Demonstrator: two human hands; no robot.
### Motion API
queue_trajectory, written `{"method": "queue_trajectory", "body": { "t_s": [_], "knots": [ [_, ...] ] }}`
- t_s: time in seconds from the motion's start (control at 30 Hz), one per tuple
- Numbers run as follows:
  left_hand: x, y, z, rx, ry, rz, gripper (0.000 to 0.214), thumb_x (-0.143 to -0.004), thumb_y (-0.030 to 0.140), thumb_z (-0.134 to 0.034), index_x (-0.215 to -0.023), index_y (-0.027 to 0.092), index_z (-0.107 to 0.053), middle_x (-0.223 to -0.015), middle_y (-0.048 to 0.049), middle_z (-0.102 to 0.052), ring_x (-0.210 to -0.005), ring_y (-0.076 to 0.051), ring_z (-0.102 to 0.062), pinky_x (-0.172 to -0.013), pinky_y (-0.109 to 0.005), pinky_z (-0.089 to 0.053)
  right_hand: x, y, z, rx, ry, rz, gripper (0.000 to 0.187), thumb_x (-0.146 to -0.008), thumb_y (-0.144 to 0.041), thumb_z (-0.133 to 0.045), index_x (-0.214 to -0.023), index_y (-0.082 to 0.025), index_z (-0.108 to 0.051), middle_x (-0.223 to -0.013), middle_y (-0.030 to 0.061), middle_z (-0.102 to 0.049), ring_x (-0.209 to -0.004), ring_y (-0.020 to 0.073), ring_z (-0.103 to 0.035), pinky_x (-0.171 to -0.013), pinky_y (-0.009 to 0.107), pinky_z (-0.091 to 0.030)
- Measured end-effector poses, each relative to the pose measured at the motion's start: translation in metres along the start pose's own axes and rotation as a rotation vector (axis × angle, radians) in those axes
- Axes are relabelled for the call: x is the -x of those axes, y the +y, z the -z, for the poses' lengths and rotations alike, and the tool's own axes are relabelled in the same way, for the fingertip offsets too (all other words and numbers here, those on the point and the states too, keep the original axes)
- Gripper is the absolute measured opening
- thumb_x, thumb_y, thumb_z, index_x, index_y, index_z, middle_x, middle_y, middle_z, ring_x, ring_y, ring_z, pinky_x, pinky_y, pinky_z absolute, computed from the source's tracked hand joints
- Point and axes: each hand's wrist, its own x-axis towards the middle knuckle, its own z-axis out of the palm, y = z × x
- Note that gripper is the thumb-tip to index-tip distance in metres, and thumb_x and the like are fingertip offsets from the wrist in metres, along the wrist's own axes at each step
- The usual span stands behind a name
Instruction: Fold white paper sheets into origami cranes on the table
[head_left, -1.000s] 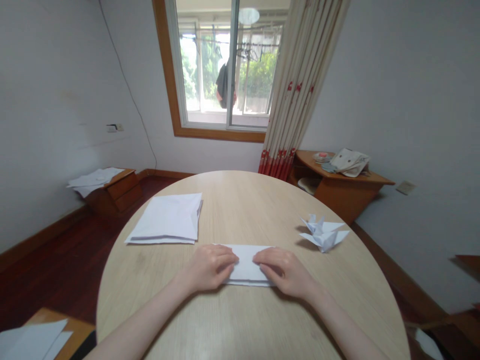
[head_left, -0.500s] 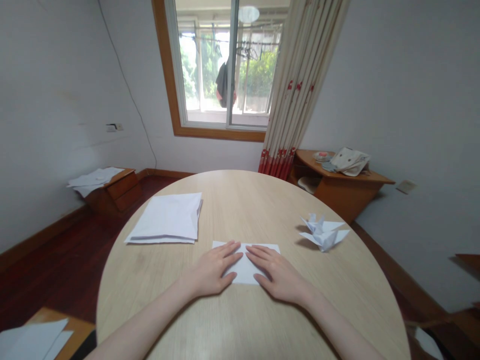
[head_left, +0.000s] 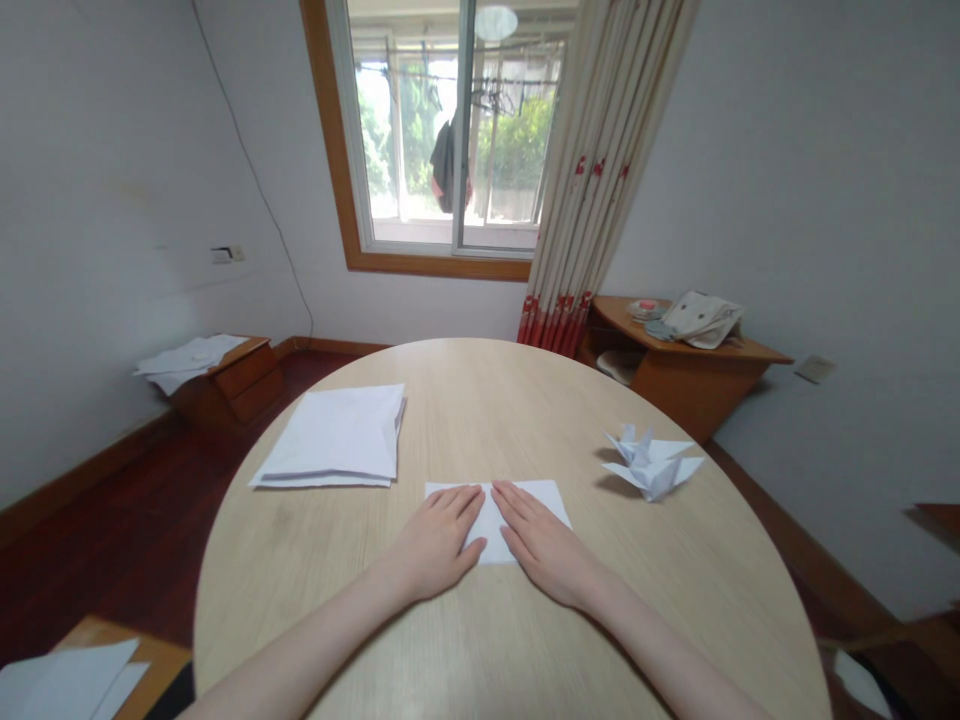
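A folded white paper sheet (head_left: 525, 497) lies flat on the round pale wood table (head_left: 480, 420), near its front edge. My left hand (head_left: 439, 540) rests palm down on the sheet's left half, and my right hand (head_left: 540, 535) lies on its right half. The fingertips of both hands nearly meet at the middle, hiding much of the paper. Neither hand grips it. To the right stands a white origami crane (head_left: 651, 468), and a stack of white paper sheets (head_left: 330, 435) lies to the left, both out of reach of my fingers.
A wooden side table (head_left: 675, 350) with a cloth bag stands beyond the table at right. At left, a low wooden cabinet (head_left: 225, 378) holds white sheets. White paper (head_left: 67, 680) lies on a wooden surface at bottom left. A striped curtain (head_left: 600, 170) hangs beside the window.
My hands have flattened from curled over the paper to lying spread on it, and the sheet now looks flatter. The crane and paper stack have not moved.
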Motion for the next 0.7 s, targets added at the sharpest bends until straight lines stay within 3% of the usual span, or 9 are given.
{"method": "queue_trajectory", "body": {
  "t_s": [0.17, 0.4, 0.7],
  "knots": [
    [-0.002, 0.002, 0.001, -0.033, -0.006, -0.01, 0.048, -0.091, 0.034, -0.045, -0.134, 0.013, -0.044, -0.133, -0.0149, -0.053, -0.12, -0.028, -0.049, -0.099, -0.044, -0.038, -0.003, 0.002, -0.006, 0.066, 0.094, -0.014, 0.049, -0.095, -0.028, -0.037, -0.142, -0.015, -0.038, -0.143, 0.0153, -0.044, -0.132, 0.0262, -0.04, -0.106, 0.046, -0.038],
    [-0.004, 0.004, -0.002, -0.042, -0.018, 0.014, 0.05, -0.091, 0.033, -0.044, -0.137, 0.014, -0.041, -0.137, -0.0131, -0.05, -0.12, -0.028, -0.049, -0.1, -0.045, -0.037, -0.004, 0.004, -0.005, 0.163, 0.103, -0.089, 0.048, -0.095, -0.036, -0.04, -0.14, -0.018, -0.042, -0.141, 0.0149, -0.046, -0.127, 0.0302, -0.044, -0.099, 0.051, -0.039],
    [-0.001, -0.003, -0.009, -0.003, -0.146, 0.018, 0.055, -0.096, 0.036, -0.036, -0.145, 0.014, -0.027, -0.151, -0.0101, -0.03, -0.14, -0.024, -0.026, -0.113, -0.044, -0.022, -0.004, 0.013, -0.008, 0.14, 0.051, -0.103, 0.056, -0.096, -0.05, -0.033, -0.144, -0.021, -0.036, -0.151, 0.0117, -0.031, -0.14, 0.0269, -0.025, -0.112, 0.052, -0.024]
  ]
}}
